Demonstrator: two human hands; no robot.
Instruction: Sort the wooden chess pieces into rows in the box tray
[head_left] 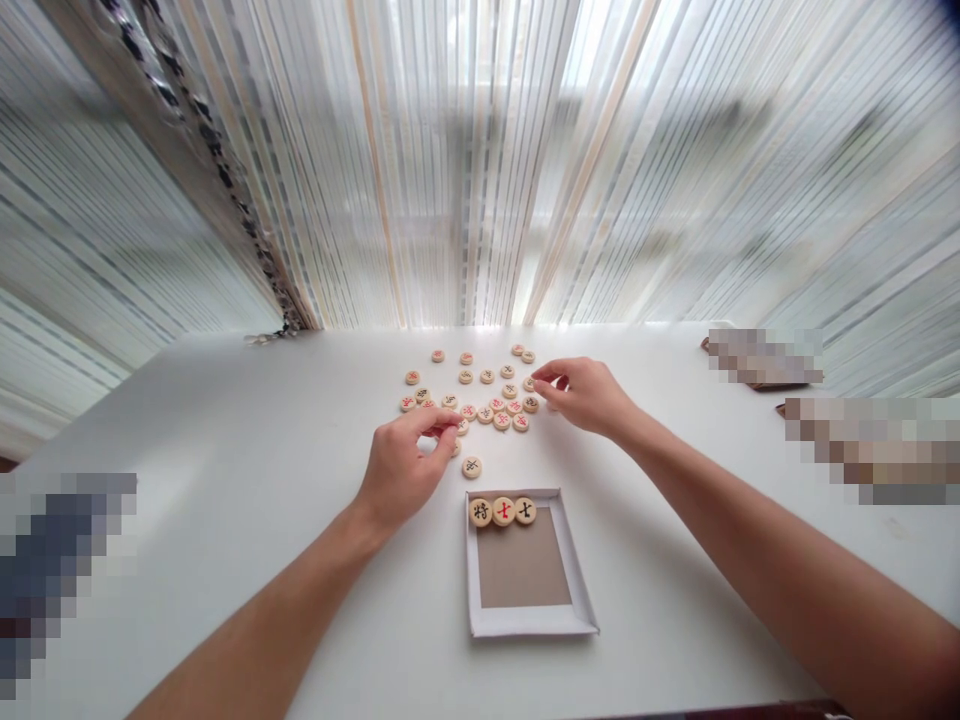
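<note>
Round wooden xiangqi pieces with red or black characters lie scattered on the white table. My left hand is at the near left side of the group, thumb and index finger closed around the edge of a piece. Its fingers partly hide that piece and another beside it. On the right side, my right hand pinches the edge of a piece with its fingertips. A shallow white box stands nearest me, with three pieces, two black and one red, in a row along its far edge.
A lone black-marked piece lies between the group and the box. Pale striped string curtains hang behind the white table, with a dark patterned cord at left. Blurred-out items lie at right, and another blurred patch is at left.
</note>
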